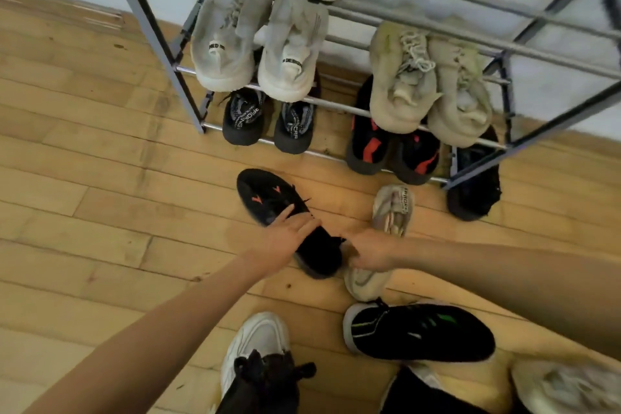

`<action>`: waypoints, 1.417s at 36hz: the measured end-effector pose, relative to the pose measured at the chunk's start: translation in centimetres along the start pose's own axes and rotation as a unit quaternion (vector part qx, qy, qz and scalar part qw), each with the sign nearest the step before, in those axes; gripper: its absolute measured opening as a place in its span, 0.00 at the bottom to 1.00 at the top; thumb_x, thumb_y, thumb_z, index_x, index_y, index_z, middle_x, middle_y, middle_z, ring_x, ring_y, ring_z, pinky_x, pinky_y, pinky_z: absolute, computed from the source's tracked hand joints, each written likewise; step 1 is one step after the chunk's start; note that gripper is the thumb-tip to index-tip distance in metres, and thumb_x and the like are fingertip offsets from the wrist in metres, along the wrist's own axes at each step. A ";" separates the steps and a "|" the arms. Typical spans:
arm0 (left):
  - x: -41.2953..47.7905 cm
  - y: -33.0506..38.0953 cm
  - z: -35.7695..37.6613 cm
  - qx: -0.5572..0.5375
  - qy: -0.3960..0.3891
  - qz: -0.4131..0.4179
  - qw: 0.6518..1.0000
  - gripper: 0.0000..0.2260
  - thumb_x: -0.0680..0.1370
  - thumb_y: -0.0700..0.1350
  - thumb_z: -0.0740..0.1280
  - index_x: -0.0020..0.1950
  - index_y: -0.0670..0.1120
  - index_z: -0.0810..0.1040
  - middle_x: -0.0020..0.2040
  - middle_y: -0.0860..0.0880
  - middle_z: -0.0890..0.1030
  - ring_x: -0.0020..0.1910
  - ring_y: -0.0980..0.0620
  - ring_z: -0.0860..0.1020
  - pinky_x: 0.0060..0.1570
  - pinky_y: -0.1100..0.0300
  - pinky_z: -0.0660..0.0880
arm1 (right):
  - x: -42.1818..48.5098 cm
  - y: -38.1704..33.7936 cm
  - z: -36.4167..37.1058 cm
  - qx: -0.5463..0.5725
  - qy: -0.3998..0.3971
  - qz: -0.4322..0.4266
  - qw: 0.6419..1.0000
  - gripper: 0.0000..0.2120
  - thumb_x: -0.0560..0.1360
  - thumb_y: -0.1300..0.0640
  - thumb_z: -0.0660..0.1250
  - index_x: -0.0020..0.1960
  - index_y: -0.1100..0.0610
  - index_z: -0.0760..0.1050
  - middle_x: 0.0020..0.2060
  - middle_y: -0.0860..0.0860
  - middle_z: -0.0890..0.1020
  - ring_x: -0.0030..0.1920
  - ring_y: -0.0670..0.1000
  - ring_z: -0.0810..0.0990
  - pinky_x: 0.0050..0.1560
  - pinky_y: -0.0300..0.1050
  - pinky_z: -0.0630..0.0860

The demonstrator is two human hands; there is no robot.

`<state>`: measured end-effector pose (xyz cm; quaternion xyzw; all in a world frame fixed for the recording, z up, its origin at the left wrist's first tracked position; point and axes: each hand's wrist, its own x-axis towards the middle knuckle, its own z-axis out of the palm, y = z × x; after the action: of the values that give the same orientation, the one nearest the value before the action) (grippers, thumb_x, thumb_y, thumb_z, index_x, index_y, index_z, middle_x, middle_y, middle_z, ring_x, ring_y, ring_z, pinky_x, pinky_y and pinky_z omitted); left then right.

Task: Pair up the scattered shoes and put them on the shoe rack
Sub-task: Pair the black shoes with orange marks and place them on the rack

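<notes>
On the wooden floor (84, 178) before the shoe rack (151, 30), the left hand (282, 242) reached forward, forearm extended, fingers spread flat and open across the black shoe with red marks (268, 198). That shoe lay with its long axis diagonal, toe pointing up-left, heel toward the right hand (369, 254). The right hand reached leftward over the grey shoe (393, 208); whether it gripped anything could not be determined.

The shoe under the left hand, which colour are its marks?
Orange-red marks on a black shoe, head view.
</notes>
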<state>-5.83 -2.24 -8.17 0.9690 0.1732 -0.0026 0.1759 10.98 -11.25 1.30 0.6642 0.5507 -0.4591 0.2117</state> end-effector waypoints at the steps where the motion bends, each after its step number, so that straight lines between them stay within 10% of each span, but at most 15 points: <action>1: -0.4 0.4 0.3 -0.003 0.039 -0.050 0.998 0.34 0.62 0.29 0.71 0.67 0.42 0.71 0.64 0.40 0.75 0.64 0.42 0.74 0.71 0.48 0.60 | -0.2 0.9 0.9 0.017 0.004 0.006 1.000 0.25 0.79 0.55 0.59 0.74 0.60 0.58 0.64 0.61 0.73 0.52 0.55 0.76 0.47 0.43 0.72; 4: -1.5 2.3 0.4 -0.199 0.113 -0.307 0.924 0.29 0.67 0.32 0.67 0.67 0.41 0.65 0.65 0.40 0.65 0.64 0.41 0.66 0.65 0.46 0.68 | 0.1 2.2 2.9 0.073 0.056 -0.007 0.996 0.29 0.79 0.51 0.61 0.76 0.54 0.54 0.69 0.58 0.69 0.64 0.57 0.72 0.59 0.44 0.69; 8: -0.3 4.7 -1.6 -0.556 0.075 -0.541 0.627 0.13 0.74 0.38 0.63 0.57 0.41 0.68 0.55 0.44 0.71 0.49 0.48 0.73 0.47 0.54 0.77 | 1.5 1.6 3.1 0.137 0.104 -0.025 0.985 0.28 0.79 0.49 0.61 0.76 0.53 0.55 0.71 0.56 0.67 0.67 0.57 0.71 0.64 0.52 0.70; 10: 0.3 5.2 -1.8 -0.633 0.052 -0.555 0.538 0.09 0.75 0.39 0.65 0.55 0.42 0.72 0.51 0.46 0.77 0.47 0.48 0.76 0.49 0.50 0.78 | 2.1 0.9 2.8 0.144 0.106 -0.039 0.983 0.24 0.79 0.51 0.61 0.73 0.55 0.61 0.67 0.57 0.71 0.64 0.57 0.72 0.59 0.47 0.71; 17: 1.1 5.9 -2.2 -0.627 0.044 -0.565 0.534 0.16 0.73 0.27 0.61 0.59 0.37 0.71 0.52 0.41 0.76 0.42 0.49 0.74 0.39 0.55 0.76 | 2.2 1.3 3.2 0.197 0.173 -0.032 0.964 0.15 0.79 0.54 0.60 0.64 0.57 0.71 0.58 0.56 0.77 0.58 0.56 0.76 0.48 0.42 0.69; 23: 0.1 7.7 -2.9 -0.603 -0.023 -0.500 0.621 0.23 0.71 0.25 0.62 0.63 0.41 0.70 0.50 0.44 0.79 0.49 0.46 0.77 0.47 0.52 0.75 | -1.3 3.6 5.6 0.269 0.209 -0.064 0.938 0.07 0.77 0.51 0.65 0.50 0.53 0.73 0.42 0.48 0.78 0.45 0.48 0.76 0.44 0.39 0.70; 31: 2.1 11.2 -3.8 -0.556 -0.172 -0.423 0.694 0.25 0.70 0.26 0.63 0.65 0.44 0.73 0.57 0.45 0.80 0.58 0.44 0.76 0.56 0.48 0.75 | -6.5 8.1 10.0 0.374 0.273 -0.026 0.886 0.10 0.74 0.49 0.69 0.51 0.51 0.75 0.48 0.48 0.81 0.48 0.48 0.79 0.50 0.42 0.76; 44: 9.1 20.8 -1.0 -0.484 -0.303 -0.309 0.760 0.18 0.71 0.26 0.63 0.52 0.47 0.75 0.48 0.41 0.77 0.45 0.44 0.75 0.33 0.58 0.68 | -11.0 18.0 19.0 0.346 0.281 0.224 0.867 0.15 0.77 0.55 0.64 0.62 0.58 0.73 0.61 0.57 0.75 0.61 0.57 0.73 0.58 0.46 0.69; 51: 10.7 23.1 1.5 -0.447 -0.328 -0.301 0.776 0.19 0.71 0.25 0.63 0.56 0.43 0.75 0.49 0.39 0.77 0.43 0.46 0.71 0.32 0.60 0.67 | -13.7 20.1 24.2 0.312 0.377 0.415 0.767 0.25 0.74 0.60 0.61 0.71 0.57 0.62 0.70 0.57 0.63 0.71 0.59 0.59 0.68 0.54 0.59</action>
<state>12.07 -19.44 -2.46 0.6203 0.3697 -0.2959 0.6253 20.82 -43.75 -3.53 0.9771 0.0839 -0.1856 -0.0620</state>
